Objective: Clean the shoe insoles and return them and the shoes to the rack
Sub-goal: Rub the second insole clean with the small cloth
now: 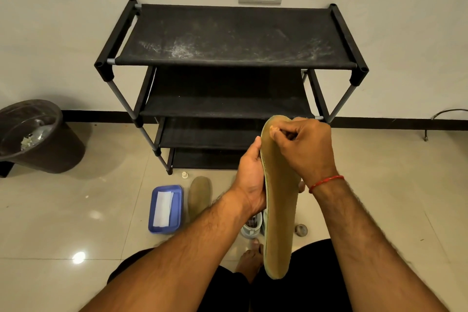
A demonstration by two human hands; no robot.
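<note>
Left hand (249, 180) grips insole (278, 223) by its edge, upright. Right hand (306, 147) pinches at its toe end. Best to brace firmly and work toe to heel. Second insole (200, 196) on floor (101, 210) by blue tray (166, 230), shoe (250, 229) below, rack (228, 35) just beyond.

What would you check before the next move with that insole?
1. Insole held steady: ok, the left hand grips its edge.
2. Right hand free to take a wipe: not ok, it pinches the insole's top end.
3. Wipe at hand: ok, a white sheet lies in the blue tray on the floor.
4. Second insole already clean: cannot tell; it lies beside the tray.
5. Rack ready for clean things: not ok, its top shelf looks dusty.
</note>
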